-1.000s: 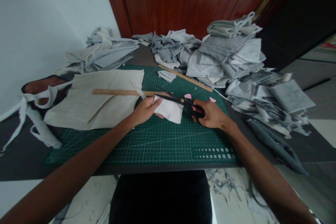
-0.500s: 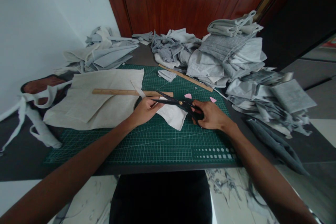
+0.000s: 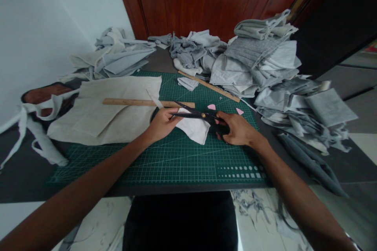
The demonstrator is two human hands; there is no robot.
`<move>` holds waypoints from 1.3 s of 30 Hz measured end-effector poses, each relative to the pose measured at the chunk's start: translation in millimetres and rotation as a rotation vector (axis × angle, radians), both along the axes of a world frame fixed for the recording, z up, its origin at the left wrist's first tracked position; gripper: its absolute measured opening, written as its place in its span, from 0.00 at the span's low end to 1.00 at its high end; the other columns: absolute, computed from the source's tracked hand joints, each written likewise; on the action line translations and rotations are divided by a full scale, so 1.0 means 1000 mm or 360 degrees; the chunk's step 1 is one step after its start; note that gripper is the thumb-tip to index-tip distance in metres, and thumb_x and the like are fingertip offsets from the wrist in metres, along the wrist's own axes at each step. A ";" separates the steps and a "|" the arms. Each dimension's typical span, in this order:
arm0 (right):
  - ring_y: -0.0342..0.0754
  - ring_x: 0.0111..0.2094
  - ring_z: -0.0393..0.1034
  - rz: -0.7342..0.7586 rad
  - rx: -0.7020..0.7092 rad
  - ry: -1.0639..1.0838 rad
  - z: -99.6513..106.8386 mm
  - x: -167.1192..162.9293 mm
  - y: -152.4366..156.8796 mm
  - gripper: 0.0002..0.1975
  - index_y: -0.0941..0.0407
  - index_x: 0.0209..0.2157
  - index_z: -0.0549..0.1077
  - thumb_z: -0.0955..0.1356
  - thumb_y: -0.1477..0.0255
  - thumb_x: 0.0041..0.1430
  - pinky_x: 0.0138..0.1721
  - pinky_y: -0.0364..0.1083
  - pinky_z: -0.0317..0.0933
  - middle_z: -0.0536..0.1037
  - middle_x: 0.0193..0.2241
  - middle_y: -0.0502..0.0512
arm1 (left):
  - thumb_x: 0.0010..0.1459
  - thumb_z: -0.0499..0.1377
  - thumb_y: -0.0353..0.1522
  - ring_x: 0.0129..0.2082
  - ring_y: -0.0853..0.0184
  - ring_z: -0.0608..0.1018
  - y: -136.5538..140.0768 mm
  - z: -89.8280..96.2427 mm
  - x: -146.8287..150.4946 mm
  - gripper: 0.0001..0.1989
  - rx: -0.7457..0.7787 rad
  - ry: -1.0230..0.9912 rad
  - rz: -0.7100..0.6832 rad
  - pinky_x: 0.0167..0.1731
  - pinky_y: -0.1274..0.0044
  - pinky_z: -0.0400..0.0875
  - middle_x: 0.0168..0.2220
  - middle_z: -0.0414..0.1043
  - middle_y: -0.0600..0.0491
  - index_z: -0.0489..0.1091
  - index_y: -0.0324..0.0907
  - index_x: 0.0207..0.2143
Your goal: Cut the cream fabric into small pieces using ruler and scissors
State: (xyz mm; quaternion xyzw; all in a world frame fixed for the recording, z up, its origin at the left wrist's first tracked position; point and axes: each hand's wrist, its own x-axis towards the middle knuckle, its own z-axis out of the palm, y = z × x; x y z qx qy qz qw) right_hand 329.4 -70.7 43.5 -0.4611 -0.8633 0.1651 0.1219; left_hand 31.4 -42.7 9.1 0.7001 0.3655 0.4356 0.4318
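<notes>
Left hand: thumb and fingers pinched on the left end of a small white fabric piece, presumably to keep it taut at the blades. Right hand: wrapped round the handles of large black metal scissors, blades spread and pointing left. Fabric shows on both sides of the nearer blade, whose tip reaches the left fingers; can't tell whether they touch. The fabric's free corner droops toward the wearer, likely because only one end is gripped.

Under both hands: green gridded cutting mat, probably there to protect the dark grey counter. Just beyond the scissors, two small pink flat pieces sit apart.

Left of the fabric: large cream cloth panel, with a straight wooden ruler lying across it, maybe as weight or guide; the ruler's right end reaches past the panel. Second slanted wooden ruler lies farther back, near a small folded pale cloth.

Outer edge: heaped grey and off-white fabric stacks at back and right, looks like that keeps the working area accessible.
</notes>
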 end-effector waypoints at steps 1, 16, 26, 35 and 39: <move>0.49 0.28 0.67 0.0000 -0.0004 -0.0001 0.000 0.000 0.000 0.16 0.53 0.38 0.64 0.71 0.69 0.48 0.30 0.45 0.50 0.74 0.29 0.51 | 0.62 0.64 0.37 0.33 0.65 0.82 0.000 0.000 0.000 0.11 -0.0007 -0.0010 -0.0002 0.32 0.78 0.75 0.35 0.83 0.50 0.83 0.40 0.41; 0.47 0.26 0.65 -0.0027 -0.0052 -0.0021 0.003 -0.006 -0.004 0.14 0.53 0.36 0.64 0.71 0.69 0.49 0.29 0.45 0.48 0.74 0.28 0.50 | 0.62 0.64 0.39 0.20 0.72 0.72 -0.004 0.002 0.000 0.12 0.0008 0.0069 0.0070 0.17 0.82 0.61 0.27 0.79 0.52 0.81 0.39 0.37; 0.45 0.24 0.64 -0.0031 -0.0094 0.0044 0.002 -0.005 -0.003 0.12 0.53 0.34 0.65 0.71 0.69 0.51 0.29 0.45 0.47 0.73 0.26 0.48 | 0.63 0.60 0.41 0.18 0.73 0.65 -0.001 0.004 -0.001 0.21 0.0143 0.0209 0.0086 0.17 0.80 0.56 0.20 0.69 0.55 0.70 0.39 0.20; 0.44 0.24 0.63 -0.0026 -0.0083 0.0110 0.003 -0.005 -0.004 0.09 0.54 0.32 0.66 0.71 0.69 0.52 0.29 0.44 0.49 0.72 0.24 0.48 | 0.64 0.60 0.40 0.19 0.73 0.64 -0.002 0.003 0.000 0.20 0.0123 0.0149 0.0070 0.18 0.80 0.57 0.18 0.64 0.57 0.70 0.40 0.20; 0.43 0.23 0.62 -0.0025 -0.0084 0.0136 0.002 -0.005 -0.004 0.09 0.54 0.31 0.66 0.71 0.70 0.52 0.28 0.43 0.48 0.72 0.24 0.47 | 0.64 0.60 0.40 0.20 0.72 0.67 -0.002 0.003 -0.001 0.18 0.0141 0.0130 0.0057 0.21 0.79 0.61 0.20 0.67 0.56 0.72 0.39 0.23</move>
